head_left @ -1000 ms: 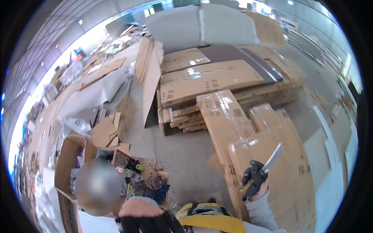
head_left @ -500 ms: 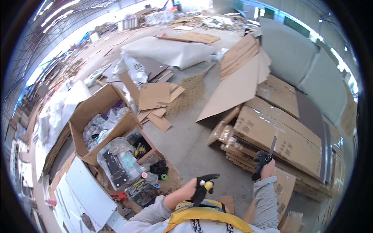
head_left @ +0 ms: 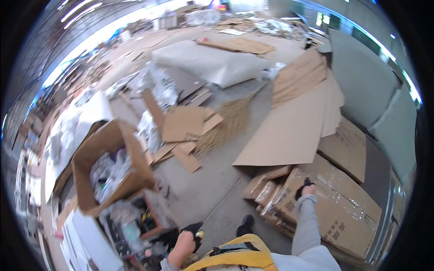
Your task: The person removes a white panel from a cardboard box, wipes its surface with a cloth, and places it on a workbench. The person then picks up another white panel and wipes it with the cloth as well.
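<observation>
My right hand (head_left: pixel 306 189), in a dark glove, is closed over the taped cardboard boxes (head_left: pixel 348 194) on the right. A knife with a long blade stood in it a moment ago; now the blade does not show clearly. My left hand (head_left: pixel 192 239), also gloved, is low in front of me, wrapped round a small yellow thing (head_left: pixel 199 234) whose kind I cannot make out. The nearest thing to it is a clear plastic bin (head_left: pixel 108 221) with tools and small items at the lower left.
An open cardboard box (head_left: pixel 140 158) of plastic wrap stands at the left. Flat cardboard sheets (head_left: pixel 285 140) lean beside the box stack. A straw broom (head_left: pixel 226 119), cardboard scraps (head_left: pixel 183 124) and a white wrapped sheet (head_left: pixel 208 63) lie on the floor. Grey panels (head_left: pixel 361 77) stand far right.
My view has shifted and I stand closer to the boxes. My right arm reaches further forward over them, and the knife's blade no longer shows plainly. My left hand has moved leftward and lower.
</observation>
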Demonstrator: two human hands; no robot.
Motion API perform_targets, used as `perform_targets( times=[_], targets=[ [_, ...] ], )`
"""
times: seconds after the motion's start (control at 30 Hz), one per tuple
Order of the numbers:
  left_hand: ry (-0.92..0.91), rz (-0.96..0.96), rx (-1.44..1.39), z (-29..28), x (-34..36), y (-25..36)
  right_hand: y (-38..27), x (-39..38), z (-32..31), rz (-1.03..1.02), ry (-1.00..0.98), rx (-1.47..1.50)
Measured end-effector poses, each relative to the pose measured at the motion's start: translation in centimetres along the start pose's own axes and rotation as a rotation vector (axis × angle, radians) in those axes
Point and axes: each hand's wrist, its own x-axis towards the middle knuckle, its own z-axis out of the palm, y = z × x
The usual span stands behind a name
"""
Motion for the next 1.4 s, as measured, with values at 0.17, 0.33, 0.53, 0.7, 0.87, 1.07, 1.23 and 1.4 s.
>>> perform_targets(
  times=[0.17, 0.33, 0.53, 0.7, 0.87, 1.07, 1.23, 1.4],
  targets=[
    [-0.174, -0.044, -0.095, 0.6, 9.5, 5.8, -5.1, 6.9, 4.4, 0.079, -0.047, -0.06],
    [-0.223, 0.083, -0.049, 2.4, 18.9, 6.8, -8.5, 8.3, 6.9, 0.042, 0.033, -0.131],
    [-0.374, 0.294, 0.003, 1.6, 30.6, 9.8, -11.4, 10.0, 2.6, 0.202, 0.268, -0.265],
    [-0.564, 0.584, 0.013, 1.6, 40.8, 11.3, -8.3, 11.8, 4.8, 0.322, 0.036, 0.038],
    [-0.716, 0.738, -0.036, 0.6, 47.0, 14.6, -17.7, 7.9, 5.4, 0.032, 0.093, 0.012],
    [-0.845, 0.777, -0.213, 4.6, 52.6, 15.9, -25.1, -4.7, -3.6, 0.007, 0.081, -0.116],
    [-0.683, 1.236, -0.332, 9.9, 52.3, 25.7, -25.5, -19.9, -10.7, 0.119, 0.061, 0.034],
    [-0.545, 1.639, -0.09, 14.4, 48.3, 37.3, -24.7, -30.5, -12.5, 0.083, 0.055, 0.018]
  ],
)
